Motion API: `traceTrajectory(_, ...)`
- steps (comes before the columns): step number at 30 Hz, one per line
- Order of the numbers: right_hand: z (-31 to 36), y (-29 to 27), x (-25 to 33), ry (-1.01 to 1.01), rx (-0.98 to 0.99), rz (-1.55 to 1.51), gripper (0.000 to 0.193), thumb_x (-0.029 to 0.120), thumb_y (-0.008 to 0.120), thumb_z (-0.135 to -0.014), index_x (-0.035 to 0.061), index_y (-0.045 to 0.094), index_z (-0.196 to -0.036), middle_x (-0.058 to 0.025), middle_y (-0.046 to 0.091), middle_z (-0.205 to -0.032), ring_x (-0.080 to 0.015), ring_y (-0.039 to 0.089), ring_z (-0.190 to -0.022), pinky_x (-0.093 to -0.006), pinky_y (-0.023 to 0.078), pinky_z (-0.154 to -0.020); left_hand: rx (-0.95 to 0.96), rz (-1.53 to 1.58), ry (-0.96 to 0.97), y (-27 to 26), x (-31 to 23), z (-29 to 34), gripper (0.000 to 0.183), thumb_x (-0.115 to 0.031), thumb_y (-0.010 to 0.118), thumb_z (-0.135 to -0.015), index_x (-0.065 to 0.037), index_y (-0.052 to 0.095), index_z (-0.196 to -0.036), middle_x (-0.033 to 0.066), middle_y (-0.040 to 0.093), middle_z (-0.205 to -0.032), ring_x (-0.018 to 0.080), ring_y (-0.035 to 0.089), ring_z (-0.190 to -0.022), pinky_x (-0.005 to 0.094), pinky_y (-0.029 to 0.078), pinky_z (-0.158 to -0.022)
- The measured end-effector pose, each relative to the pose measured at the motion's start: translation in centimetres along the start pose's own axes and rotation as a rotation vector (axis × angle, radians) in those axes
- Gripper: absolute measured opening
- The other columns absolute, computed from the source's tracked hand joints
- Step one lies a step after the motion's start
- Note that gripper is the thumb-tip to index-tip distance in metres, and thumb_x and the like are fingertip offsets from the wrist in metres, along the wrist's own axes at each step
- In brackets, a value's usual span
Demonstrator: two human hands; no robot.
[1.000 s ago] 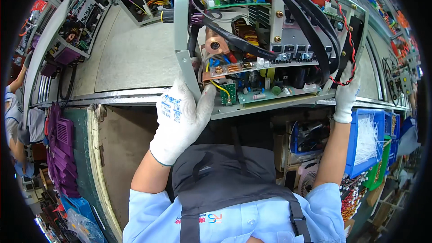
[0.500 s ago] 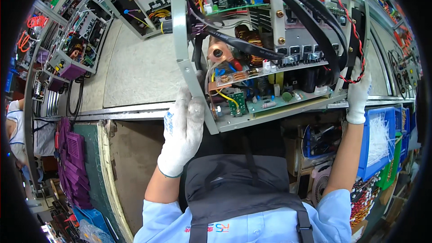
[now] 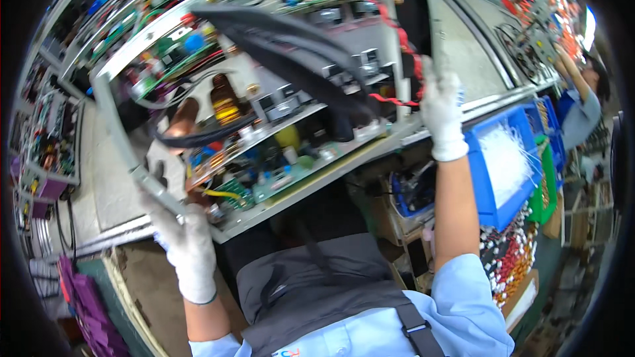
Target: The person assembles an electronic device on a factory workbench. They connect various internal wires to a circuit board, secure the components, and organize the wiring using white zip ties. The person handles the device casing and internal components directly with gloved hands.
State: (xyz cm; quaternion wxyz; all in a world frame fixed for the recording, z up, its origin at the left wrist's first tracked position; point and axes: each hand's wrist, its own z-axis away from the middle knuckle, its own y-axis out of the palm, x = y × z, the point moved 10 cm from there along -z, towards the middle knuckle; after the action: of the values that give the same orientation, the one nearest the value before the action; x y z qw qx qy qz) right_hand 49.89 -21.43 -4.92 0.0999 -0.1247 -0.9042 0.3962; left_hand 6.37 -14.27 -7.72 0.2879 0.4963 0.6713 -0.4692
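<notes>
Between my hands is an open metal chassis packed with circuit boards and components, tilted so its right side is higher in view. My gloved left hand grips its lower left corner, fingers behind the frame bar. The right side is in the grip of my gloved right hand, its fingers partly hidden and blurred. Inside are a copper-wound coil, black cables looping across the heatsinks, and a twisted red-and-black wire hanging along the right. A green circuit board runs along the near side.
The workbench lies beneath the chassis. At right, a blue bin holds white strips, beside a green bin. Other chassis units stand at left, with purple panels below. Another person is at the far right.
My view has swung to the right and blurred, so the chassis now appears further left and more tilted. Both hands have stayed on it. Another person has come into view at right.
</notes>
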Motion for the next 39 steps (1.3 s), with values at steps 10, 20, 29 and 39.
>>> traceTrajectory(10, -1.0, -1.7, 0.2, 0.324, 0.029, -0.584, 0.033, 0.025, 0.055, -0.098, 0.0012, 0.053, -0.120, -0.0133, 0.060, -0.068, -0.0274, 0.060, -0.059, -0.0379, 0.046, -0.057, -0.003, 0.365, -0.128, 1.4, 1.1, -0.8, 0.065, -0.018, 0.047, -0.101, 0.000, 0.010, -0.152, 0.0162, 0.028, -0.153, 0.0210, 0.027, -0.140, 0.0360, 0.016, -0.115)
traceTrajectory(20, -0.1, -0.9, -0.8, 0.425, 0.004, -0.757, 0.031, 0.023, 0.055, -0.098, 0.0000, 0.055, -0.119, -0.0064, 0.058, -0.065, -0.0139, 0.054, -0.055, -0.0290, 0.043, -0.052, 0.009, 0.312, -0.120, 1.0, 1.4, -0.1, 0.063, -0.016, 0.044, -0.102, 0.001, 0.011, -0.152, 0.0152, 0.023, -0.155, 0.0211, 0.028, -0.140, 0.0380, 0.019, -0.116)
traceTrajectory(29, 3.0, 3.6, -1.7, -0.228, 0.069, 0.524, 0.061, -0.001, 0.053, -0.085, 0.0056, 0.041, -0.144, -0.0090, 0.043, -0.085, -0.0274, 0.045, -0.083, -0.0397, 0.041, -0.075, -0.057, 0.246, -0.389, 0.5, 1.4, 0.3, 0.079, -0.026, 0.058, -0.094, 0.004, 0.010, -0.150, 0.0154, 0.047, -0.132, 0.0131, 0.051, -0.090, 0.0252, 0.045, -0.076)
traceTrajectory(39, -0.4, -0.7, -0.6, -0.060, -0.017, -0.150, 0.035, -0.005, 0.050, -0.091, -0.0050, 0.053, -0.127, -0.0162, 0.063, -0.114, -0.0206, 0.062, -0.103, -0.0310, 0.046, -0.090, 0.071, 0.425, -0.281, 2.1, -0.9, -1.3, 0.053, -0.015, 0.059, -0.094, 0.002, 0.038, -0.139, 0.0093, 0.056, -0.118, 0.0048, 0.050, -0.078, 0.0198, 0.044, -0.062)
